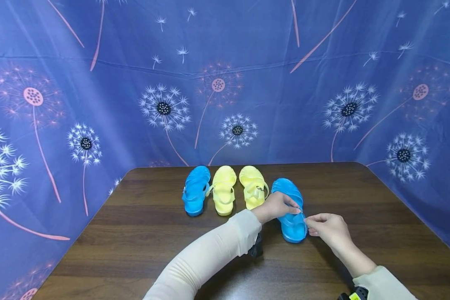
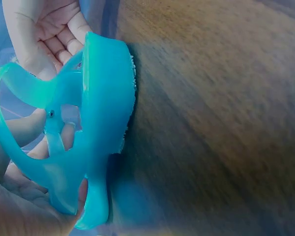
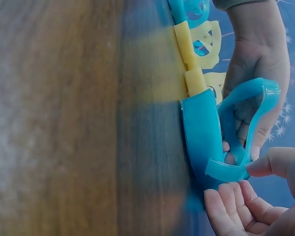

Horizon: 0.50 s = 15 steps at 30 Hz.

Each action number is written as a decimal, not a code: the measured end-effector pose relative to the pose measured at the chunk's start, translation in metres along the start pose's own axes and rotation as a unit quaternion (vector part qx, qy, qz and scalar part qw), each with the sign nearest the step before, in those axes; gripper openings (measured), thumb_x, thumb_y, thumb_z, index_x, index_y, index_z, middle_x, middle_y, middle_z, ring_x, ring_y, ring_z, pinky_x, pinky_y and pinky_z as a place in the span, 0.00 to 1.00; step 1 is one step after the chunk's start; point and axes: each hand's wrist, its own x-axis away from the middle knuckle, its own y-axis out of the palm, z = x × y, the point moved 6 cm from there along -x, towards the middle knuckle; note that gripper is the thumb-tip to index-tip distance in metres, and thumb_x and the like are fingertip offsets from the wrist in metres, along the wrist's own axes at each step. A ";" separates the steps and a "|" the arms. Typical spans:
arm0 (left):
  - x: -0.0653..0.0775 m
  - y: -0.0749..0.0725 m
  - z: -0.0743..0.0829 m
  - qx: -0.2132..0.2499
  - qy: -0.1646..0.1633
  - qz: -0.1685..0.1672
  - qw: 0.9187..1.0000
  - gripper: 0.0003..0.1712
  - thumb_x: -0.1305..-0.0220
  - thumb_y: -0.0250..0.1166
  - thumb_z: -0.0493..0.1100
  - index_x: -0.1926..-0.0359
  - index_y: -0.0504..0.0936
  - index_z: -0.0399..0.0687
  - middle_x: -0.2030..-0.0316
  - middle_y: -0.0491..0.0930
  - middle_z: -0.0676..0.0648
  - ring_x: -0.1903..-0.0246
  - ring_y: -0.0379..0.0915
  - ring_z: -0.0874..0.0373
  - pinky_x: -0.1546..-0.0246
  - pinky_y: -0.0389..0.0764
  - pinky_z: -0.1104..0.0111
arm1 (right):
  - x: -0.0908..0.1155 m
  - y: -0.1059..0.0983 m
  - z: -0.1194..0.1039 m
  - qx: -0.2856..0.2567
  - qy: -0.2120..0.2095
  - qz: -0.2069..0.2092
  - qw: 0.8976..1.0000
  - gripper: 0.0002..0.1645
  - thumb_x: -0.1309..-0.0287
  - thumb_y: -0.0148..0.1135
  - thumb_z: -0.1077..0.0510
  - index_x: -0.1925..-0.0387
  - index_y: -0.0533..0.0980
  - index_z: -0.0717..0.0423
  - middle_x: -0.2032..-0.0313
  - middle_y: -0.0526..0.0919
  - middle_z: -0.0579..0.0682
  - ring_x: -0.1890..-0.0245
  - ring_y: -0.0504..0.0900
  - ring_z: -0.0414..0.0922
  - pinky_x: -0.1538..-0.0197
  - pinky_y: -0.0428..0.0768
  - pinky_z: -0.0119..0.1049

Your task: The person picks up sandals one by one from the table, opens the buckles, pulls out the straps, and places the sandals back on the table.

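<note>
A blue sandal [image 1: 288,189] stands on the table at the right end of a row, toe pointing away. My left hand [image 1: 278,206] reaches over it from the left and pinches the strap at its side, a finger and thumb showing through the opening in the left wrist view. The ankle strap [image 3: 226,171] loops above the heel. From the right, my right hand [image 1: 331,228] pinches this strap's end between thumb and fingers, as the right wrist view shows. The two hands are close together at the sandal's right side. The left forearm partly covers the nearer yellow sandal [image 1: 252,179].
Left of the hands stand another yellow sandal [image 1: 223,179] and a second blue sandal [image 1: 196,179], toes also away. They sit near the back edge of the brown wooden table [image 1: 135,237]. A blue dandelion-print cloth [image 1: 277,104] hangs behind the table.
</note>
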 end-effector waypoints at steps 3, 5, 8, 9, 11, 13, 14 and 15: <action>0.000 0.001 0.000 0.004 -0.008 0.003 1.000 0.08 0.42 0.70 0.47 0.61 0.89 0.54 0.63 0.87 0.58 0.58 0.78 0.67 0.59 0.78 0.74 | -0.001 -0.001 0.000 0.012 -0.002 0.012 1.000 0.23 0.41 0.64 0.53 0.57 0.80 0.73 0.69 0.87 0.56 0.70 0.86 0.45 0.60 0.85 0.42; -0.001 0.001 0.001 0.007 -0.012 0.005 1.000 0.08 0.42 0.71 0.47 0.61 0.89 0.53 0.63 0.87 0.58 0.58 0.78 0.67 0.59 0.78 0.74 | -0.002 -0.001 0.000 0.021 -0.001 0.019 1.000 0.23 0.42 0.64 0.53 0.58 0.80 0.72 0.69 0.87 0.56 0.70 0.86 0.46 0.60 0.85 0.42; -0.001 0.001 0.001 0.013 -0.015 0.006 1.000 0.08 0.42 0.71 0.47 0.62 0.89 0.53 0.63 0.86 0.58 0.58 0.77 0.66 0.58 0.78 0.73 | -0.003 -0.001 0.000 0.020 0.001 0.025 0.999 0.23 0.42 0.64 0.53 0.58 0.80 0.72 0.68 0.87 0.57 0.70 0.86 0.46 0.59 0.85 0.43; -0.002 0.001 0.001 0.017 -0.016 0.006 1.000 0.07 0.42 0.71 0.47 0.62 0.89 0.53 0.63 0.86 0.58 0.57 0.77 0.66 0.57 0.78 0.73 | -0.003 -0.001 -0.001 0.018 0.002 0.027 0.999 0.23 0.42 0.64 0.53 0.57 0.80 0.72 0.68 0.87 0.57 0.70 0.86 0.46 0.59 0.85 0.43; -0.002 0.001 0.001 0.026 -0.017 0.005 1.000 0.07 0.42 0.71 0.47 0.63 0.89 0.53 0.63 0.86 0.58 0.57 0.77 0.66 0.57 0.78 0.72 | -0.003 -0.001 -0.001 0.012 0.001 0.031 0.999 0.23 0.42 0.64 0.53 0.57 0.80 0.73 0.69 0.87 0.57 0.70 0.87 0.46 0.59 0.85 0.42; -0.003 0.001 0.001 0.038 -0.018 0.003 0.999 0.07 0.43 0.71 0.46 0.63 0.89 0.52 0.63 0.86 0.57 0.57 0.77 0.65 0.57 0.79 0.72 | -0.003 0.000 -0.001 0.005 -0.001 0.035 0.999 0.23 0.42 0.64 0.54 0.57 0.80 0.73 0.68 0.86 0.58 0.70 0.87 0.46 0.60 0.85 0.41; -0.004 0.002 0.000 0.046 -0.020 0.002 0.999 0.07 0.43 0.72 0.45 0.63 0.89 0.52 0.63 0.86 0.57 0.57 0.77 0.65 0.56 0.79 0.72 | -0.004 0.000 0.000 0.003 -0.002 0.036 0.999 0.23 0.42 0.64 0.54 0.57 0.80 0.73 0.67 0.86 0.59 0.70 0.87 0.46 0.60 0.85 0.41; -0.004 0.002 0.000 0.053 -0.021 0.002 0.998 0.07 0.43 0.72 0.45 0.63 0.90 0.51 0.63 0.86 0.57 0.57 0.77 0.65 0.56 0.79 0.72 | -0.004 0.000 0.000 0.000 -0.002 0.037 0.999 0.23 0.42 0.64 0.54 0.57 0.80 0.73 0.66 0.86 0.60 0.70 0.87 0.46 0.60 0.85 0.41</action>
